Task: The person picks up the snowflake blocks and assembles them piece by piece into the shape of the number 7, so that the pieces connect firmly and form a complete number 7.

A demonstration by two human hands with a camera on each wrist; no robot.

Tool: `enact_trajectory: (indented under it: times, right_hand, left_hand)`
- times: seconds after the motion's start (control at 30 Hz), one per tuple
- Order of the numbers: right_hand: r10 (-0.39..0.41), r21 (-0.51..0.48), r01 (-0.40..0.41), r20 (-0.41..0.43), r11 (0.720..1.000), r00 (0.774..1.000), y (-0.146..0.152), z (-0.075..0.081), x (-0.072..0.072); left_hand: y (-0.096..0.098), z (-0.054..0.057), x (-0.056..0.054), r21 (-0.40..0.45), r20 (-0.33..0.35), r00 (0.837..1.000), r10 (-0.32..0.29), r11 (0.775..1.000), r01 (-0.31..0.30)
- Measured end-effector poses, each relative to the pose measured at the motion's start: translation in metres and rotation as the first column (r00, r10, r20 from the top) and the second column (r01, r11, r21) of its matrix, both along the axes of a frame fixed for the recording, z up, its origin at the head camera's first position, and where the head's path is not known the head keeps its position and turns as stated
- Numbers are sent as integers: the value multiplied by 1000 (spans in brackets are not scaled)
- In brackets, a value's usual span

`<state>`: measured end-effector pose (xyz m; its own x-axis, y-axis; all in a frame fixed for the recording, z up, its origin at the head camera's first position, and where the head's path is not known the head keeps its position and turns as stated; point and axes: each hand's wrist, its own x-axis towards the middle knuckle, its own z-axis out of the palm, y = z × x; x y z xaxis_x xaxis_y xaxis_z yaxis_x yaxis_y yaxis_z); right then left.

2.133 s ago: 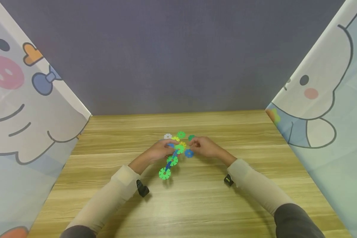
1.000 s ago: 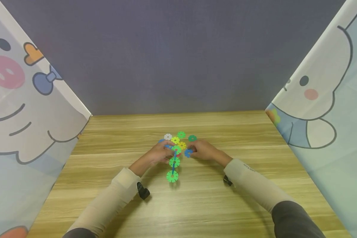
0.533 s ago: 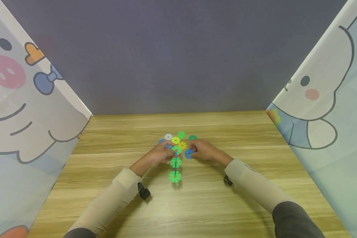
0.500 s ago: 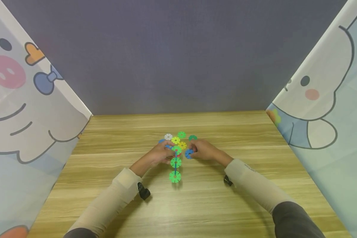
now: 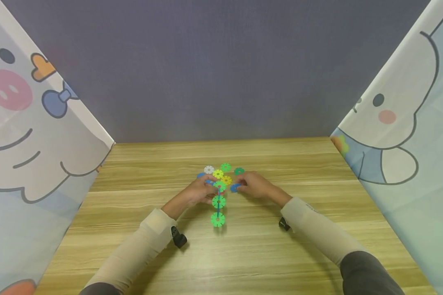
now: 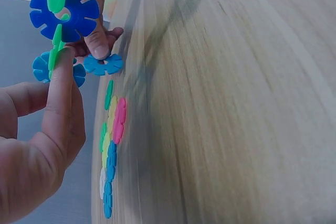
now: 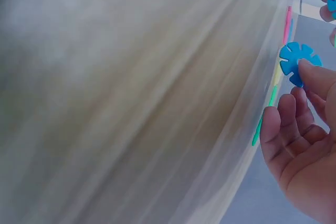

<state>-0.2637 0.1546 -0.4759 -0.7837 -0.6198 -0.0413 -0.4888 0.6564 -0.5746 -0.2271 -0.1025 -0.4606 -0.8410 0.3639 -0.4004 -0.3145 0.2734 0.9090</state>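
Note:
My left hand pinches the far end of a chain of slotted snowflake discs, where green discs alternate with blue ones set crosswise. The chain hangs toward me above the table. In the left wrist view, the thumb and fingers hold a green disc between a dark blue disc and a lighter blue disc. Just right of the chain, my right hand pinches a loose blue snowflake disc between thumb and fingers. That disc is tilted and apart from the chain.
Loose discs lie flat beyond the hands: white, light green, dark green, yellow, orange-yellow, pink and blue. Printed side panels and a grey wall bound the wooden table.
The chain has swung from a slant to pointing straight toward me. My right hand has taken hold of the blue disc and tilted it flatter, while the left hand stays nearly in place.

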Motion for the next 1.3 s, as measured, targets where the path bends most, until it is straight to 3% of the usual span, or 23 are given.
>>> enact_trajectory:
  times: [0.17, 0.7, 1.03, 1.3]
  right_hand:
    - [-28, -43, 29, 8, 999, 1000, 2, 5, 2]
    - [-20, -120, 14, -52, 993, 998, 4, 10, 10]
    - [12, -154, -27, -93, 988, 996, 2, 6, 14]
    - [32, -180, -57, -140, 982, 990, -1, 7, 16]
  left_hand:
    - [0, 0, 0, -4, -2, 1000, 1, 1000, -1]
    - [2, 1, 0, -8, -7, 1000, -23, 1000, 23]
    - [8, 4, 1, 5, -12, 1000, 1, 1000, -1]
    - [9, 6, 1, -4, -17, 1000, -13, 1000, 13]
